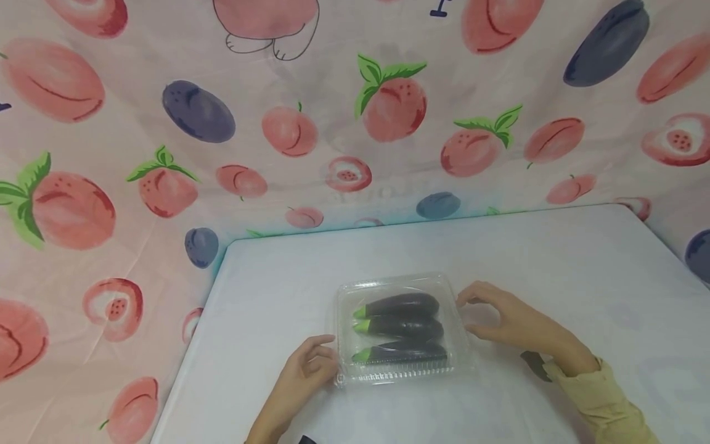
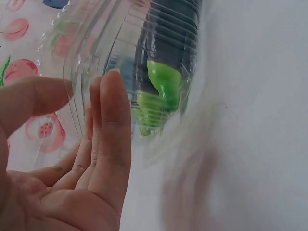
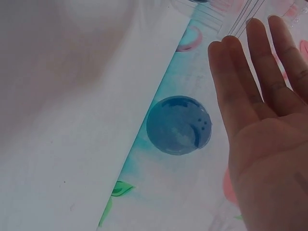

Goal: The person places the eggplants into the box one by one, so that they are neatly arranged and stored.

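Observation:
A clear plastic clamshell box (image 1: 394,376) lies flat on the white table with three dark eggplants (image 1: 402,327) inside, green stem ends to the left. At the box's left front corner is my left hand (image 1: 312,370), fingertips right at the edge. In the left wrist view its fingers (image 2: 111,120) are nearly straight, with the thumb beside the clear rim. On the opposite side my right hand (image 1: 501,314) has its fingertips at the box's right edge, thumb spread below. The right wrist view shows its fingers (image 3: 262,62) extended toward the clear plastic; the thumb is hidden there.
The white table (image 1: 277,277) extends around the box. Behind it and to the left hangs a pink cloth (image 1: 310,80) printed with peaches and dark plums. A dark strap end (image 1: 535,365) shows under the right wrist, next to a yellowish sleeve (image 1: 601,401).

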`<state>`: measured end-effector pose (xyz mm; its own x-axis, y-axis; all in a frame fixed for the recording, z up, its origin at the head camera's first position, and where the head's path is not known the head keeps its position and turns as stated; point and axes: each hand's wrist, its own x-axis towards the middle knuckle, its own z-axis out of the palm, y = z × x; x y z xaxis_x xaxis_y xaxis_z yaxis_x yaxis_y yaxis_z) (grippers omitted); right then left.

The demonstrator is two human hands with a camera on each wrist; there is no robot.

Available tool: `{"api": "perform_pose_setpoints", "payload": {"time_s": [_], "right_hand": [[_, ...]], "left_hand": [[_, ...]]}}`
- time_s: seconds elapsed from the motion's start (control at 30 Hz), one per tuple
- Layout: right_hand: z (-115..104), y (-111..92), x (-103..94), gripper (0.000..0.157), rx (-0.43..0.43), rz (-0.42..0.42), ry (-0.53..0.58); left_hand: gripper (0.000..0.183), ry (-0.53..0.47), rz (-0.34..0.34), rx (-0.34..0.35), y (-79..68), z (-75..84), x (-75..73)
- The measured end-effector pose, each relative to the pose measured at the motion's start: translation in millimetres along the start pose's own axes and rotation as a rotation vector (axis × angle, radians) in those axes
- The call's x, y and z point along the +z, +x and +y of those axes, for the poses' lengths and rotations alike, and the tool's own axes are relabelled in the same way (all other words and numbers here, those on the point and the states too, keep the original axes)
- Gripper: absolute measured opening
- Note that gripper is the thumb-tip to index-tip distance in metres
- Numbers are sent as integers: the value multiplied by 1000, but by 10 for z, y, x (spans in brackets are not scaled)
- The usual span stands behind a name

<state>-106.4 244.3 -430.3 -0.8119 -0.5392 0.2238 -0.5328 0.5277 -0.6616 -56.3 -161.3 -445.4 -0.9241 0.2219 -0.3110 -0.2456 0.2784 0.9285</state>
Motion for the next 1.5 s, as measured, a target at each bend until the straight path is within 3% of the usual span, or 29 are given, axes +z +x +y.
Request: {"api": "perform_pose_setpoints", "payload": {"time_s": [0.2,0.6,0.73,1.03,1.17,1.33,1.5], "right_hand": [[-11,15,9,39,3,18,4],[-73,-17,31,38,85,45,27],[-111,-36,31,40,147,43,32],[-209,-102,-17,52,308,-35,146],[-163,-156,0,54,305,-66,191],[-134,-221,-14,54,293,-140,327],[-171,-245,-27,58,380,-193,377]], "left_hand": [[60,-62,-16,10,32,4,4],[60,-132,-9,19,54,2,38],[59,-129,-5,25,53,-3,44],[59,-142,3,6,40,13,56],[59,-154,5,8,36,7,62],[58,-153,9,11,35,7,64],[57,-146,16,10,35,10,69]]}}
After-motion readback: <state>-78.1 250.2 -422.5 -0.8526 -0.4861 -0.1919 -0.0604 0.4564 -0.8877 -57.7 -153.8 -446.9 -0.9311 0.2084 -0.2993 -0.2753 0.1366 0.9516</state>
